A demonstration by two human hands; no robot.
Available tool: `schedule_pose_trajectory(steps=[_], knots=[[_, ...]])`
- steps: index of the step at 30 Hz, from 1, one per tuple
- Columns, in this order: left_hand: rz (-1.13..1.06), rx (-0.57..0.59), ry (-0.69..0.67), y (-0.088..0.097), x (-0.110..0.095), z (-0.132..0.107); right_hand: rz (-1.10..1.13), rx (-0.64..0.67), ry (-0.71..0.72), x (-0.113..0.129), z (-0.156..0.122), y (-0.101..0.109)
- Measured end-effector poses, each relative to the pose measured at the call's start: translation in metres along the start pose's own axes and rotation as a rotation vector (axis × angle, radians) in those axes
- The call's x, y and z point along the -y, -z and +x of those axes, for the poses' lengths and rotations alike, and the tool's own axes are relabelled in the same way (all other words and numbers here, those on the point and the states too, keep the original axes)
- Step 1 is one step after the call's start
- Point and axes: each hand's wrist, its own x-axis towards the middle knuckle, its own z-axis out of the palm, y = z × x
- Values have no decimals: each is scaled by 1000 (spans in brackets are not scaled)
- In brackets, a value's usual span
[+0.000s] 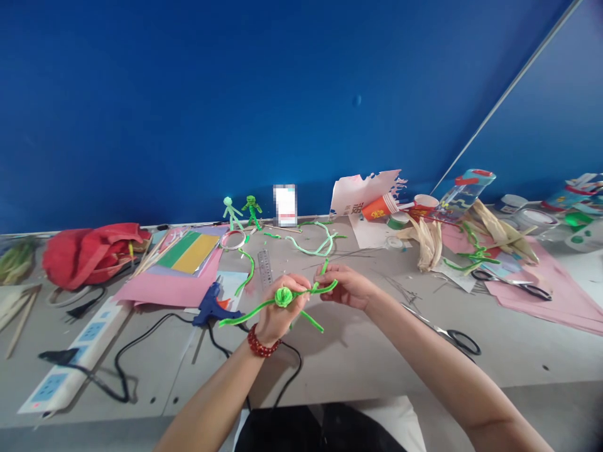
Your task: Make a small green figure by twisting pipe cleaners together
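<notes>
A bright green pipe-cleaner figure point(284, 297) with a coiled round head and long loose limbs is held above the table's front half. My left hand point(279, 314) is closed round its body just beside the head; a red beaded bracelet circles that wrist. With fingers bent together, my right hand point(346, 287) pinches the green stems at the figure's other end, where they cross. The exact fingertip contact is partly hidden. Behind the hands stand a pale green pipe-cleaner figure point(232, 213) and a darker green figure point(253, 210). Loose pale green pipe cleaners point(313, 250) lie beyond my hands.
A blue glue gun point(214, 306) with its black cord lies left of my hands, near a white power strip point(80, 358). Scissors point(459, 342) rest at the right. Further back are a phone point(285, 206), red paper cups point(380, 207) and dried husks point(428, 243).
</notes>
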Motion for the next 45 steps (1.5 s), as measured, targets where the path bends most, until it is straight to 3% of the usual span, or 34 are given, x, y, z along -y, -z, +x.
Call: schedule_pose_trajectory(steps=[3, 6, 9, 12, 15, 19, 23, 26, 30, 33, 41, 45], knots=[[9, -26, -15, 1, 0, 2, 169, 46, -26, -18, 3, -6], [134, -95, -56, 0, -1, 3, 254, -4, 92, -37, 3, -16], [324, -195, -141, -3, -3, 5, 194, -80, 237, -51, 0, -24], [474, -268, -213, -4, -3, 6, -66, -134, 421, -58, -5, -27], [531, -258, -249, -3, -1, 6, -502, -239, 673, -55, -13, -26], [446, -187, -277, -1, 5, 3, -1001, -273, 970, -41, -25, -27], [332, -70, -306, 0, 10, 1, -1234, -256, 1114, -19, -32, -30], [262, -13, -302, -1, 8, 2, -1182, -265, 1020, 0, -31, -28], [165, 17, -264, -2, 1, 4, -964, -237, 710, 16, -22, -19], [131, -10, -176, -2, -1, 4, -683, -139, 505, 18, -15, -12], [-38, -129, 36, 0, 5, 1, 129, 54, 63, -9, -7, -7], [-64, -233, 79, -1, 10, 0, 166, 153, -51, -31, -3, -10]])
